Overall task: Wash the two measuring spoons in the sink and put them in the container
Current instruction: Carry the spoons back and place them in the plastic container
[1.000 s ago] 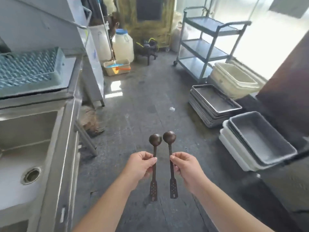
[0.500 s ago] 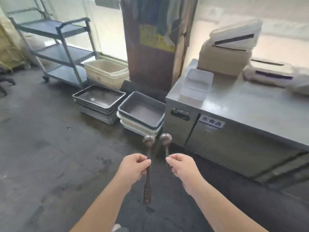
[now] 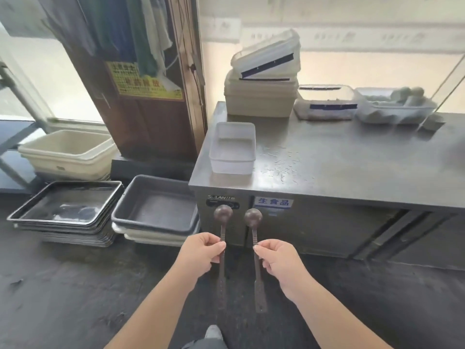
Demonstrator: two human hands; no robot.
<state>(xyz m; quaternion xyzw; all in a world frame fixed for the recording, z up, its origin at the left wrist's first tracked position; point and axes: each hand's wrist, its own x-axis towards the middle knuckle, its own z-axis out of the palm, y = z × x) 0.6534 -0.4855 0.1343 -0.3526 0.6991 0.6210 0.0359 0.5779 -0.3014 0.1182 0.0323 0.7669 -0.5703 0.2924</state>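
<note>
A spoon (image 3: 222, 222) in each hand (image 3: 201, 251)

Each hand (image 3: 201, 250) (image 3: 279, 260) covers the middle of its measuring spoon's (image 3: 223, 217) (image 3: 253, 219) handle. The surface (image 3: 327, 159) runs off the right edge, where the tub's (image 3: 392, 107) pale contents blur beyond telling.

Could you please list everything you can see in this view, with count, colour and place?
measuring spoons: two, dark brown, held upright side by side, one per hand
clear container: one, translucent, open, near left corner of the steel counter
lidded tubs: a cream stack topped by a tilted clear one, back of counter
clear bins: two, back right of counter
grey tub: one, on white tubs, floor left of counter
metal trays: one stack, dark, floor far left
cream tubs: stacked, behind the trays
poster: one, yellow, on brown post
left hand: pinching left spoon's handle
right hand: pinching right spoon's handle
</note>
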